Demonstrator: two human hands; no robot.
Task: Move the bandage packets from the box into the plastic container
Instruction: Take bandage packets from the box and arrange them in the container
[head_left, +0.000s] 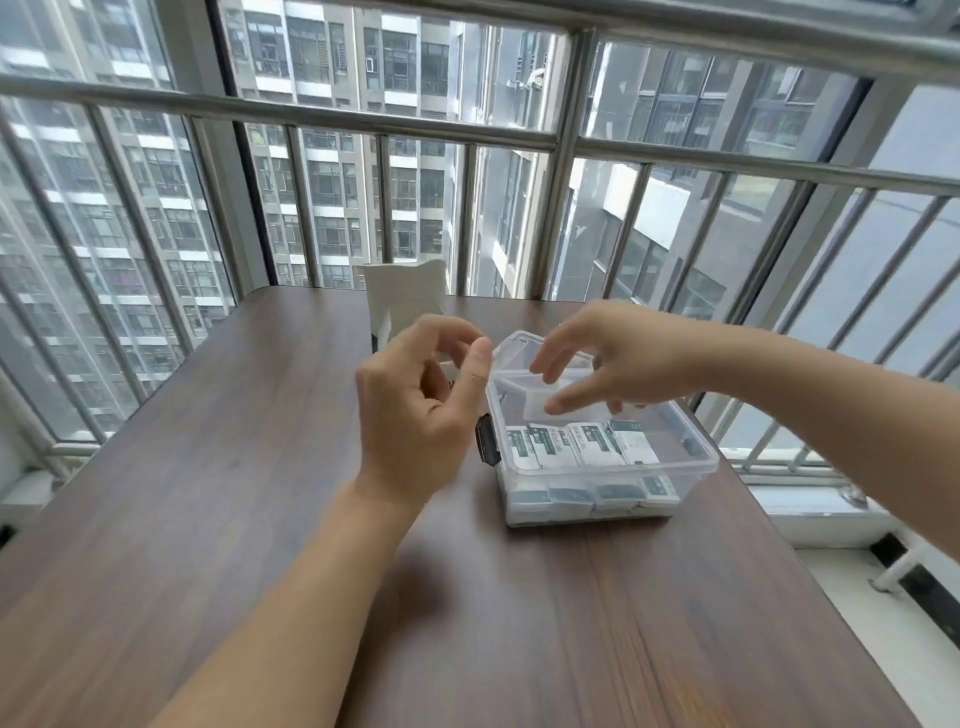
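Item one: the plastic container (602, 467), clear and rectangular, which we find standing on the wooden table (260, 467) right of centre, a dark latch (487, 441) on its left end.

Item two: the bandage packets (582, 444), white with dark green bands, which we count as a row standing side by side inside the container; more show through its near wall.

Item three: the box (405, 301), white card with its flap up, behind the container and partly hidden by our left hand.

Item four: our left hand (421, 410), raised beside the container, fingers loosely curled and holding nothing.

Item five: our right hand (618, 364), over the container's far end, fingers spread downward; whether they touch the clear lid (535, 384) we cannot tell.
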